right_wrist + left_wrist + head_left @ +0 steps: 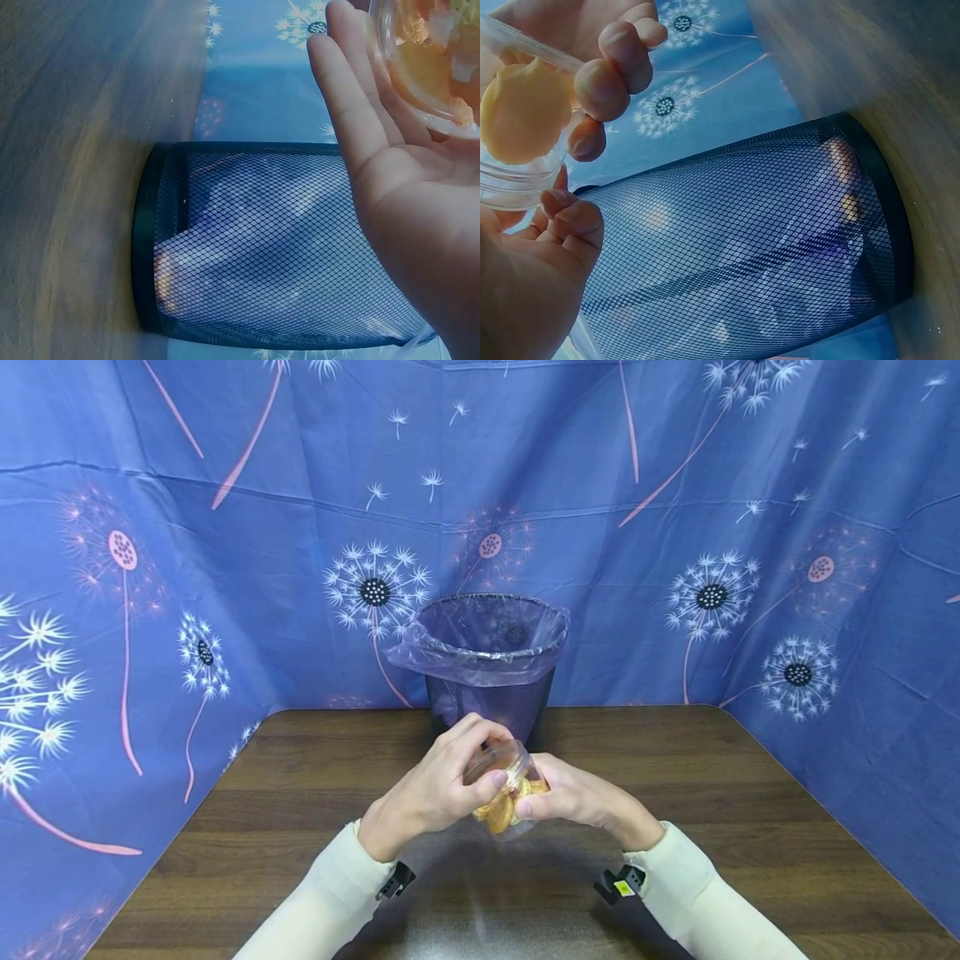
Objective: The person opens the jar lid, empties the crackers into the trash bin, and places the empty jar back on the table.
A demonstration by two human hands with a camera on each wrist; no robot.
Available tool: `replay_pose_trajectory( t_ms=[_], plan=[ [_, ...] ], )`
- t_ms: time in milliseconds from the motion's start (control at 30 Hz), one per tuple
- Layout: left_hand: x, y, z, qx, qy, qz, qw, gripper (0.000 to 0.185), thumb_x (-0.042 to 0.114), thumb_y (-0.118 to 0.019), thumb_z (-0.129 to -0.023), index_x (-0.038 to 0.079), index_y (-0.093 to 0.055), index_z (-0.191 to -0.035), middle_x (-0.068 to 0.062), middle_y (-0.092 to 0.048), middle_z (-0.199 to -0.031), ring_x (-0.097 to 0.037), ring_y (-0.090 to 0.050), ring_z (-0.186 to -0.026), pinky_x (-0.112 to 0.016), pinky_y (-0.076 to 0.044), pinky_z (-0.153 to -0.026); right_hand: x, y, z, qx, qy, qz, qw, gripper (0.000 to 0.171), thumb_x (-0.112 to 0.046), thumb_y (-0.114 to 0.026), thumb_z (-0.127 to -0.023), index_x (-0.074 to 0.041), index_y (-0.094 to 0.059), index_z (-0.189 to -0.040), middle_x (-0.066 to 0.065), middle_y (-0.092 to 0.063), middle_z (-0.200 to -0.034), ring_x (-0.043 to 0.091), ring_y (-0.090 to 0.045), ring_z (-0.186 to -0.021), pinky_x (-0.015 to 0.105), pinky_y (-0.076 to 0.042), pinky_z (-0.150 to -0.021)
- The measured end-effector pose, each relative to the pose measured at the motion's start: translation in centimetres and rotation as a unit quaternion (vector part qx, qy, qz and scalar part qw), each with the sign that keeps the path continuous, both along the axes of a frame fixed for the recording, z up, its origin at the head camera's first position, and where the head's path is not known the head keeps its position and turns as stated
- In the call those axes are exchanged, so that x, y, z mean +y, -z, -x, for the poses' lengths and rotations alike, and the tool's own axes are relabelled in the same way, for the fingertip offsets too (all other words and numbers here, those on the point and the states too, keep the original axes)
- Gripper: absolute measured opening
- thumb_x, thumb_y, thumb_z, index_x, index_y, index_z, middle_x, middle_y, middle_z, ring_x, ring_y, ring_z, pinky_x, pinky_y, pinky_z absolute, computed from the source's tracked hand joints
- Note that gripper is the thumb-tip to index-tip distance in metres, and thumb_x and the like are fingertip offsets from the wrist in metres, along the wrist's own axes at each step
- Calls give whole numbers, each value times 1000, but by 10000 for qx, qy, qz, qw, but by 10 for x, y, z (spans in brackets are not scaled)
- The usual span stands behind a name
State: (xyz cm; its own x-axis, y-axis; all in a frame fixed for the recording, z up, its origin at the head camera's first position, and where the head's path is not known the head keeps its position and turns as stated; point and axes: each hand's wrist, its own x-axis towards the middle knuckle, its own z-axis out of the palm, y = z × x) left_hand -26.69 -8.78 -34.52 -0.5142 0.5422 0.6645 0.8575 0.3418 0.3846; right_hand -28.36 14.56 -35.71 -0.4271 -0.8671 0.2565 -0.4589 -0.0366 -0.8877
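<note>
Head view: I see my left hand [431,789] and right hand [573,795] both gripping the small clear plastic jar of orange-yellow pieces [504,787], held near the bag-lined black mesh bin [487,681].

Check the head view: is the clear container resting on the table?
No, both hands, left hand and right hand, hold the clear container up above the table.

Two hands: left hand [435,789], right hand [573,793]. One clear jar [504,785]. One mesh bin [487,693]. One table [300,793].
</note>
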Motion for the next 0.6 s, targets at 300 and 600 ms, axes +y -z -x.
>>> replay_pose_trajectory(
  t_ms=[300, 600],
  plan=[
    [-1, 3, 2, -35, -259, 85, 9996, 40, 47, -55, -94, 16, -64, -117, 5, -59, -108, -9, -57, -97, -27, -51, -83, -3, 0, -3, 676, 977, -379, 9922, 37, -25, -73, -86, -6, -63, -116, 0, -73, -98, 11, -67, -82, 30, -58, -72],
    [-2, 3, 3, -165, -437, 25, 9989, 44, 52, -54, -93, 17, -65, -116, 6, -59, -106, -8, -56, -93, -28, -52, -78, -8, -3, -8, 1611, 1800, -741, 9675, 44, -32, -81, -84, -14, -65, -120, -5, -70, -101, 10, -68, -86, 29, -58, -76]
  ],
)
